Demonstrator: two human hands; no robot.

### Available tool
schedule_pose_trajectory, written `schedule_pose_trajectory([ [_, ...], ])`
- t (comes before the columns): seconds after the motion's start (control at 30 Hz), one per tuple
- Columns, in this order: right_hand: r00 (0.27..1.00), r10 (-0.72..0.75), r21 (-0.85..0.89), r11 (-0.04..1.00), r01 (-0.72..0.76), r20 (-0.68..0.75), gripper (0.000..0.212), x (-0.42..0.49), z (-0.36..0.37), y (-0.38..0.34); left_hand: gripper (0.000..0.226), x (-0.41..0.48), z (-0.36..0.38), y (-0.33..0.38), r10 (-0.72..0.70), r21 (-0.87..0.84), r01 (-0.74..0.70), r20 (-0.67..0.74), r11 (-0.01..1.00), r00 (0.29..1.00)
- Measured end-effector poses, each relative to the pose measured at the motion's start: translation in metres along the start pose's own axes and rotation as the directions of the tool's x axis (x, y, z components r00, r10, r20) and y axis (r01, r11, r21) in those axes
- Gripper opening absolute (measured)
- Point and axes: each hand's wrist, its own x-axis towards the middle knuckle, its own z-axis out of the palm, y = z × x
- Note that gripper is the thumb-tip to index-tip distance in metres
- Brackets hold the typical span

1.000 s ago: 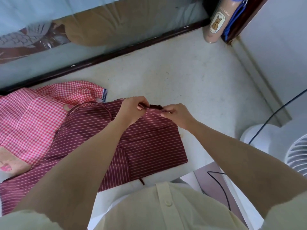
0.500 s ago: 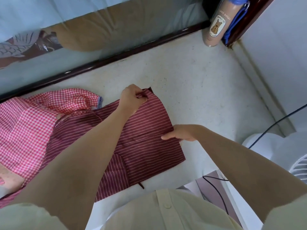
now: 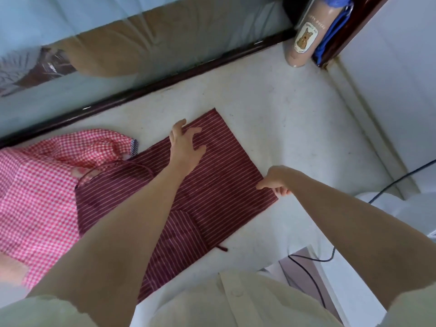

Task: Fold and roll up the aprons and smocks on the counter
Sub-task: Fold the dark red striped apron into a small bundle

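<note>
A dark red apron with thin white stripes point(image 3: 226, 185) lies flat on the pale counter point(image 3: 271, 128). Its left part overlaps a red-and-white checked smock point(image 3: 35, 197) spread at the left. My left hand point(image 3: 186, 145) hovers over or rests on the apron's far part, fingers spread and holding nothing. My right hand point(image 3: 273, 181) is at the apron's right edge, fingers curled down onto the hem; whether it pinches the cloth is hidden. A thin dark strap point(image 3: 113, 168) loops where the two garments meet.
A pinkish cylinder with a dog label point(image 3: 304, 38) stands in the far right corner beside blue cloth. A dark window frame point(image 3: 165, 83) runs along the counter's back. A white fan and a black cable point(image 3: 396, 182) are at the right.
My left hand let go of the apron's far corner and opened over the cloth. My right hand slid toward me along the right edge. The apron now lies flatter.
</note>
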Motion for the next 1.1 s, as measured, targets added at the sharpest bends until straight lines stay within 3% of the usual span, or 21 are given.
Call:
schedule_pose_trajectory([
  [0.07,0.923,-0.092,-0.188,0.982,0.021,-0.374,0.024,-0.004,-0.004,-0.014,0.044,-0.023,-0.003,-0.014,0.021,0.104,-0.01,-0.106,0.995,0.994],
  [0.13,0.726,-0.321,-0.209,0.947,0.243,-0.608,0.015,-0.002,0.0,-0.035,0.042,-0.047,-0.009,-0.031,0.015,0.197,0.032,-0.234,0.98,0.972],
  [0.2,0.552,-0.593,-0.24,0.778,0.58,-0.587,0.023,-0.005,0.015,-0.067,0.042,-0.074,-0.02,-0.054,-0.061,0.239,0.155,-0.362,0.958,0.93],
  [0.27,0.453,-0.793,-0.302,0.585,0.752,-0.408,0.041,-0.011,0.036,-0.1,0.043,-0.099,-0.034,-0.079,-0.182,0.238,0.325,-0.476,0.916,0.861],
  [0.37,0.509,-0.835,-0.43,0.546,0.72,-0.208,0.052,-0.011,0.073,-0.13,0.05,-0.133,-0.057,-0.115,-0.388,0.151,0.56,-0.577,0.814,0.719],
  [0.47,0.563,-0.777,-0.531,0.614,0.584,-0.281,0.043,-0.009,0.087,-0.134,0.06,-0.16,-0.08,-0.153,-0.577,0.018,0.692,-0.536,0.722,0.616],
  [0.57,0.589,-0.727,-0.533,0.673,0.512,-0.352,0.029,-0.016,0.083,-0.146,0.057,-0.175,-0.091,-0.187,-0.622,-0.086,0.643,-0.38,0.761,0.685],
  [0.67,0.604,-0.708,-0.498,0.698,0.516,-0.366,0.022,-0.028,0.076,-0.174,0.043,-0.183,-0.098,-0.194,-0.606,-0.34,0.521,-0.222,0.782,0.764],
  [0.8,0.47,-0.774,-0.285,0.607,0.742,-0.425,0.021,-0.045,0.073,-0.23,0.028,-0.176,-0.115,-0.193,-0.609,-0.63,0.411,-0.126,0.659,0.783],
  [0.87,0.4,-0.803,-0.222,0.53,0.818,-0.443,0.031,-0.055,0.076,-0.251,0.033,-0.17,-0.122,-0.191,-0.608,-0.723,0.39,-0.053,0.57,0.792],
  [0.93,0.347,-0.844,-0.267,0.474,0.839,-0.409,0.049,-0.062,0.081,-0.271,0.039,-0.166,-0.131,-0.19,-0.598,-0.817,0.361,0.025,0.45,0.801],
  [1.0,0.361,-0.869,-0.353,0.473,0.807,-0.337,0.063,-0.067,0.083,-0.287,0.041,-0.166,-0.136,-0.189,-0.546,-0.851,0.329,0.061,0.409,0.836],
  [1.1,0.489,-0.838,-0.341,0.545,0.766,-0.241,0.048,-0.072,0.077,-0.301,0.047,-0.166,-0.142,-0.19,-0.436,-0.861,0.286,0.084,0.42,0.896],
])
